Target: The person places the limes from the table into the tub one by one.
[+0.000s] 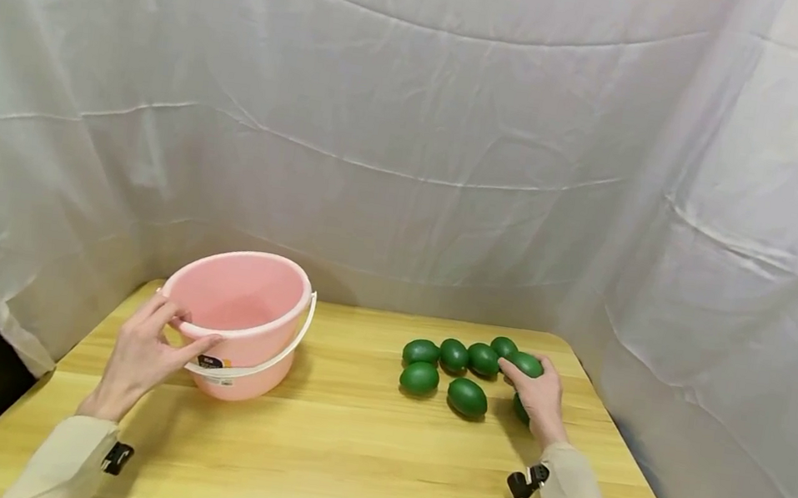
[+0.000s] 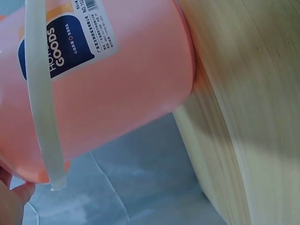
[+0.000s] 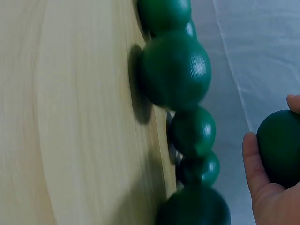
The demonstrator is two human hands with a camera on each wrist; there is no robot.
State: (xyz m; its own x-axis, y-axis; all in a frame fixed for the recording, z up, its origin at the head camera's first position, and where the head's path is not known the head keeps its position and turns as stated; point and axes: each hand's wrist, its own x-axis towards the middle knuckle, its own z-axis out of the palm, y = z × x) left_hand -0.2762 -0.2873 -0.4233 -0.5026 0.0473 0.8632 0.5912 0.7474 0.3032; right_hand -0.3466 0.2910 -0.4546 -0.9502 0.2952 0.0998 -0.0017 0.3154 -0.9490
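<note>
Fingers of my right hand (image 1: 542,396) curl round a green egg (image 1: 526,363) at the frame's lower right. My left hand (image 1: 145,350) grips the pink bucket (image 1: 241,296) rim; I should lift cleanly, clear of neighbouring eggs.

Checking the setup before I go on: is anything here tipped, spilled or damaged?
Nothing stands out. The pink bucket stands upright on the table with the left hand on its rim. The green eggs lie grouped on the table, and the right hand holds one.

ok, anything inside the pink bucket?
The pink bucket shows only bare pink inner wall; its near wall and the left hand on the rim hide the bottom. The green eggs lie outside, on the table.
</note>
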